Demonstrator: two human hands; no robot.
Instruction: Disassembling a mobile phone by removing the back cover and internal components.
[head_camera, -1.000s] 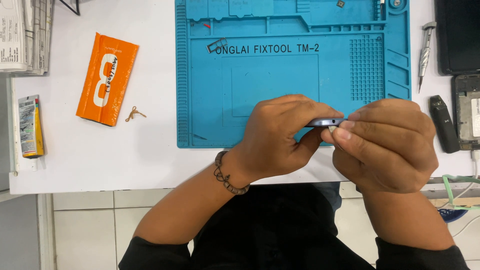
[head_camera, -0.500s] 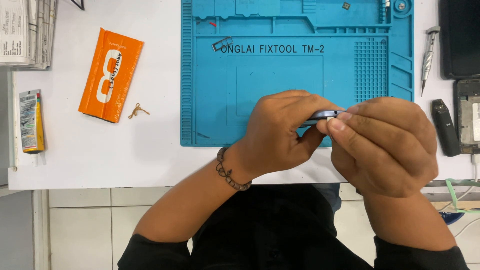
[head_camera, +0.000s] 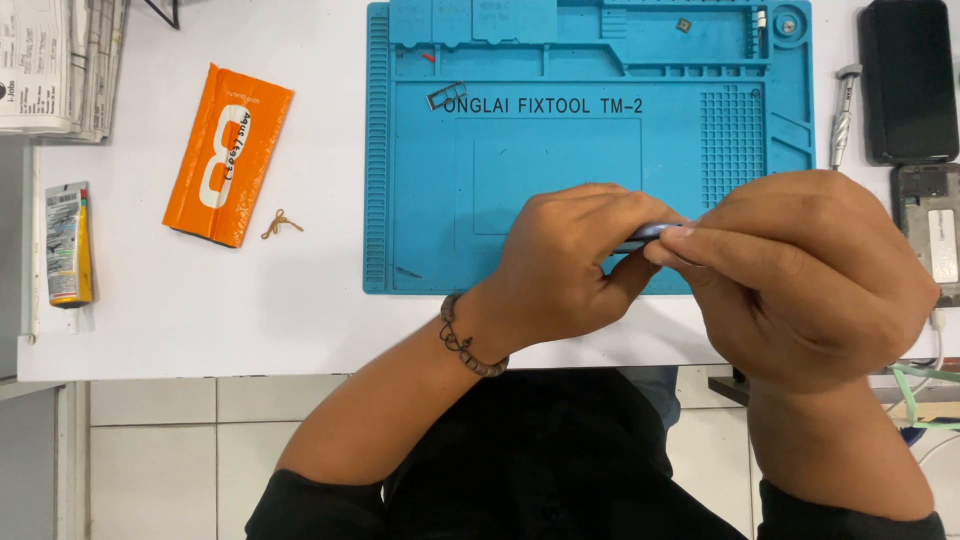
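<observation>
A white table (head_camera: 200, 320) fills the upper two thirds of the frame, and on it, from the centre to the upper right, lies a large blue repair mat (head_camera: 520, 170) with ridged edges and small trays along its top. Left of the mat sits an orange packet (head_camera: 228, 155), with a small knotted twist of wire (head_camera: 281, 223) just beside its lower corner, and a yellow tube (head_camera: 68, 243) lies at the far left edge. At the upper right a dark phone (head_camera: 908, 80) lies face down, a second opened device (head_camera: 930, 235) sits below it, and a slim screwdriver (head_camera: 842, 115) rests between the phone and the mat.

Over the mat's lower edge, the left hand (head_camera: 570, 265) and the right hand (head_camera: 810, 280) meet. Both are closed, fingertips pinched on a thin grey-blue part (head_camera: 650, 233), of which only a sliver shows between them; what it is cannot be told.

The part is held above the mat's near edge, close to the table's rim. If the pinch slips, it could likely drop past the edge into the lap or onto the floor. So narrow a grip also leaves little control, and uneven pressure might bend or flick it away.
</observation>
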